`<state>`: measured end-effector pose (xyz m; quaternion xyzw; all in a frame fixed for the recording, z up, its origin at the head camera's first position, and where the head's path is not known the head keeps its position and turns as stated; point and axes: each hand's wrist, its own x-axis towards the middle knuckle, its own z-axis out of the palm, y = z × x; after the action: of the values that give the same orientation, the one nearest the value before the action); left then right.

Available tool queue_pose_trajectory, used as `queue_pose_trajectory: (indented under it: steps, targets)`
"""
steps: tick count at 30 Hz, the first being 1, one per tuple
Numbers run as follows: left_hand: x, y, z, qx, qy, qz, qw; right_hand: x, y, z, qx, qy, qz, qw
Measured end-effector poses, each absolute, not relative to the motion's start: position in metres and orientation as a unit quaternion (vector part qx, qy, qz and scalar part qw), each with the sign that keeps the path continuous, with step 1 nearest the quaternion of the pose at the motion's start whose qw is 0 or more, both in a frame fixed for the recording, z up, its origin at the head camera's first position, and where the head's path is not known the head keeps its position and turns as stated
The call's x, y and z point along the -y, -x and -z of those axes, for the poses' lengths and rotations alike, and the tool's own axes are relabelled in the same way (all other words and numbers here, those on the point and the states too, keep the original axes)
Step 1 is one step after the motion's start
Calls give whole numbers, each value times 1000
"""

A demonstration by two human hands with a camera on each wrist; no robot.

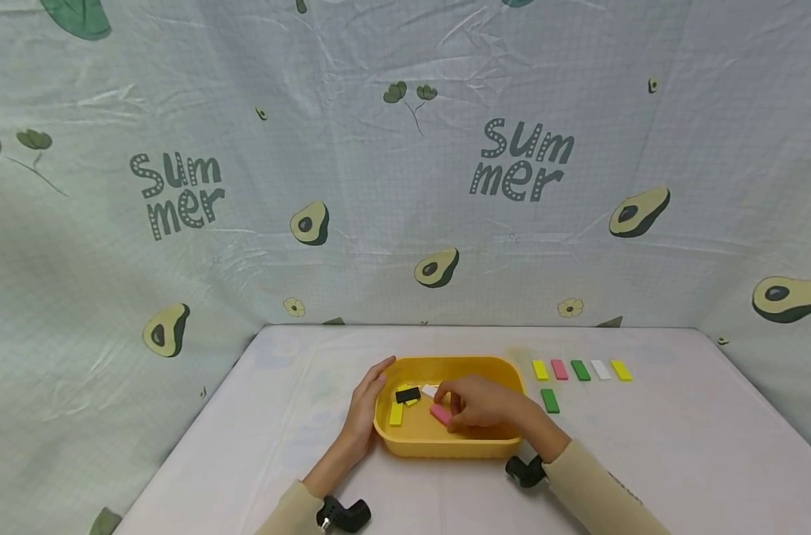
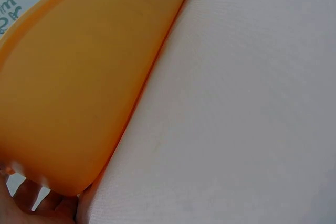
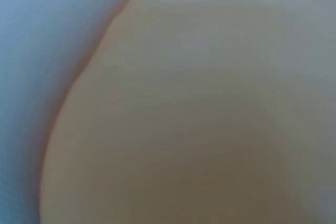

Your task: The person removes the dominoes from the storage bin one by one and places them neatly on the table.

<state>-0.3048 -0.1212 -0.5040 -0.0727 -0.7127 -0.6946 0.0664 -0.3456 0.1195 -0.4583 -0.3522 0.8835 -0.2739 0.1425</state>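
A yellow-orange plastic tray (image 1: 445, 448) stands on the table in the head view. My left hand (image 1: 362, 409) rests along its left side, fingers fairly straight against the wall; in the left wrist view those fingers (image 2: 50, 203) touch the tray's outer wall (image 2: 89, 82). Inside the tray, my right hand (image 1: 482, 401) pinches a pink block (image 1: 440, 414) between thumb and fingertips. A white block (image 1: 428, 390) lies just beyond, partly covered by the fingers. To the left are a black block (image 1: 408, 395) on top of yellow ones and another yellow block (image 1: 396, 414). Blurred skin fills the right wrist view.
Right of the tray, a row on the table (image 1: 646, 446) holds a yellow block (image 1: 541, 370), pink block (image 1: 559, 369), green block (image 1: 581, 370), white block (image 1: 601, 369) and second yellow block (image 1: 621, 370). Another green block (image 1: 549, 400) lies nearer. A printed curtain (image 1: 379, 163) hangs behind.
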Motion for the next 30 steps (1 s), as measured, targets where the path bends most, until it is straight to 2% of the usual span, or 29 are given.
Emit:
queue_pose_trajectory:
  steps: [11,30]
  targets:
    - [121,305,506,707,71,701,63,-125,344,449,-882,353,278,138]
    - [125,302,504,699,69,710,54,-142,339,427,-899,355,241,93]
